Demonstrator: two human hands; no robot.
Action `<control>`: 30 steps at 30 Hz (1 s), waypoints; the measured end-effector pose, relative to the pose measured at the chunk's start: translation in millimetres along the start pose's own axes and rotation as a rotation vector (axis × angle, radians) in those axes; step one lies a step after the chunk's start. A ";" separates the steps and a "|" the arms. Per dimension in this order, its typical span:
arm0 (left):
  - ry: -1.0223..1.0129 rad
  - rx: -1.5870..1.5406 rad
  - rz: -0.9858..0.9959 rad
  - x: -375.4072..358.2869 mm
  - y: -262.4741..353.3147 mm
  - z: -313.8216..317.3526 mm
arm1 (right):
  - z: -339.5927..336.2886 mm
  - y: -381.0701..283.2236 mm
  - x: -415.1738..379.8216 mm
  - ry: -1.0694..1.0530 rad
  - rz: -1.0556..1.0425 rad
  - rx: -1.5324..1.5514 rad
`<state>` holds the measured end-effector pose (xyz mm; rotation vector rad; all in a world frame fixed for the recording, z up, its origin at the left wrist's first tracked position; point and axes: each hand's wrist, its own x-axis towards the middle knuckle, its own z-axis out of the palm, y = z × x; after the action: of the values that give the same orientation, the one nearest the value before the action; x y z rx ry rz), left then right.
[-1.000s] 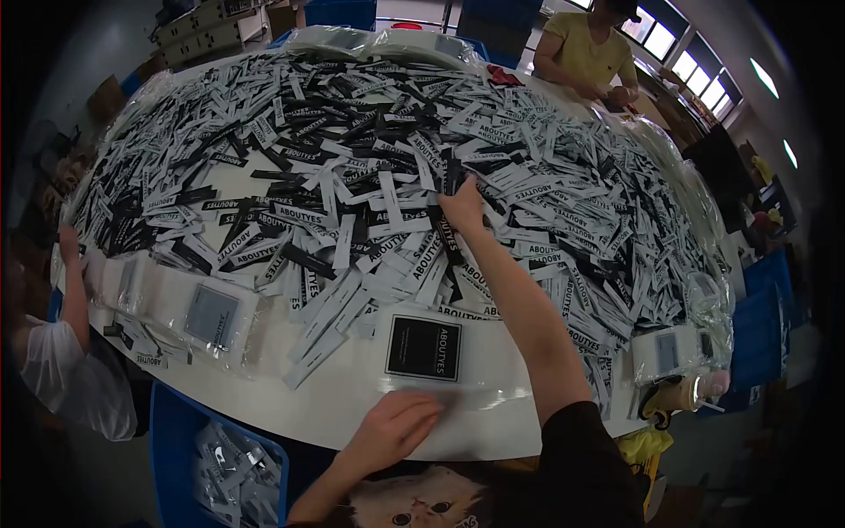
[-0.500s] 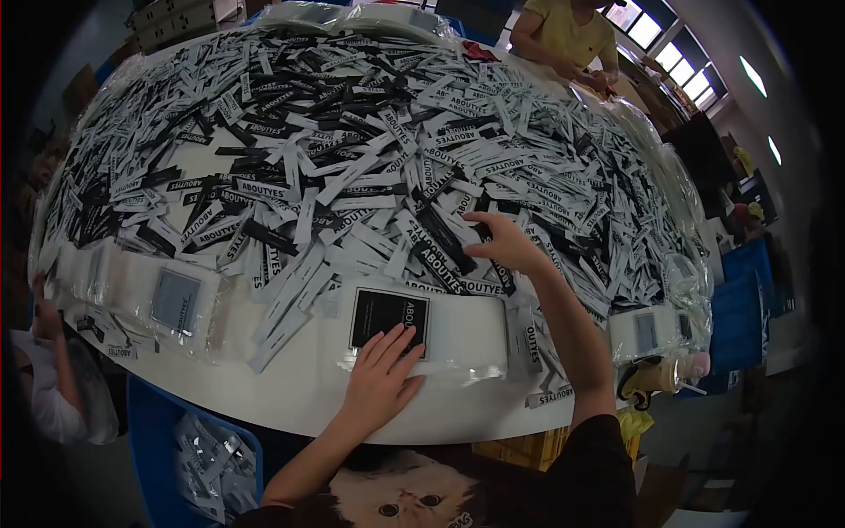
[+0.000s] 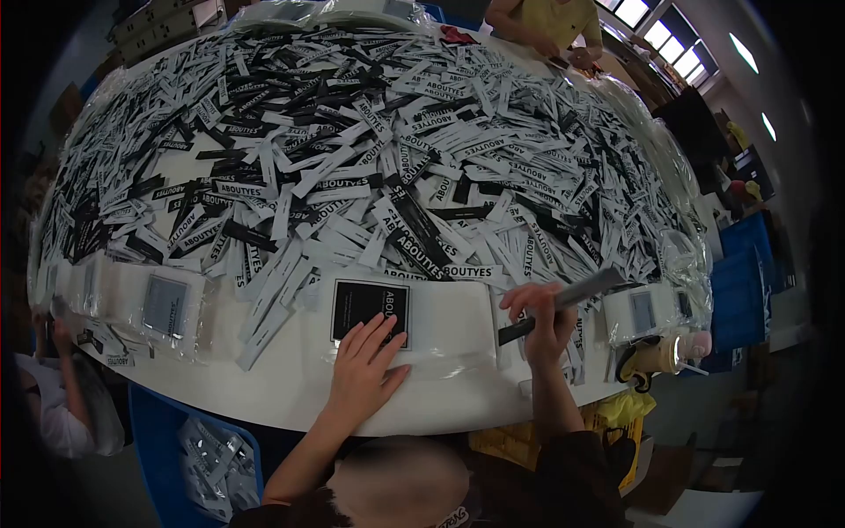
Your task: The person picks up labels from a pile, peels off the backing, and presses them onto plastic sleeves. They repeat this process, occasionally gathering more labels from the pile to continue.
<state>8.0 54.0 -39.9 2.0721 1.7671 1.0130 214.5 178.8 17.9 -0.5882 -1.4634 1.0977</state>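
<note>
Pressing flat, fingers spread, the left hand is lying on a clear bag at the near edge of the white table, fingertips overlapping the bag's black card. The right hand is pinching a dark strip between thumb and fingers, lifting it tilted just right of the bag, one end pointing up toward the heap. Only the head view is showing this. Spreading across nearly the whole table, a heap of strips in black and white, many reading ABOUTYES, is reaching down to touch the bag's far side. A second bag is lying to the left, a third to the right. A blue bin is sitting below the table edge at left. Another person's sleeve is showing far left; a person in yellow is working at the far side. Risks, as judged: the bag, slick, could be sliding off the near edge if the palm lifts; loose strips crowding the bag could be snagging the held strip. Open room is limited to the bare band along the near rim.
</note>
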 end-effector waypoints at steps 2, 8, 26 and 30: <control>-0.002 0.010 -0.006 -0.1 0.9 -0.5 | -6.8 -4.6 -33.9 0.010 0.060 -0.129; -0.054 0.034 0.065 10.7 19.5 3.7 | -1.1 4.3 -84.9 -0.080 0.020 -0.307; 0.096 -0.361 -0.465 11.4 21.0 10.1 | 37.1 5.0 -135.0 0.206 0.007 -0.267; 0.417 -0.249 -0.095 5.3 30.7 -11.4 | 35.2 14.7 -146.2 0.164 0.372 -0.272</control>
<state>24.8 48.6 -11.7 1.6978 1.7822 1.6348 209.6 50.5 -61.8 -1.1528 -1.4008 1.1076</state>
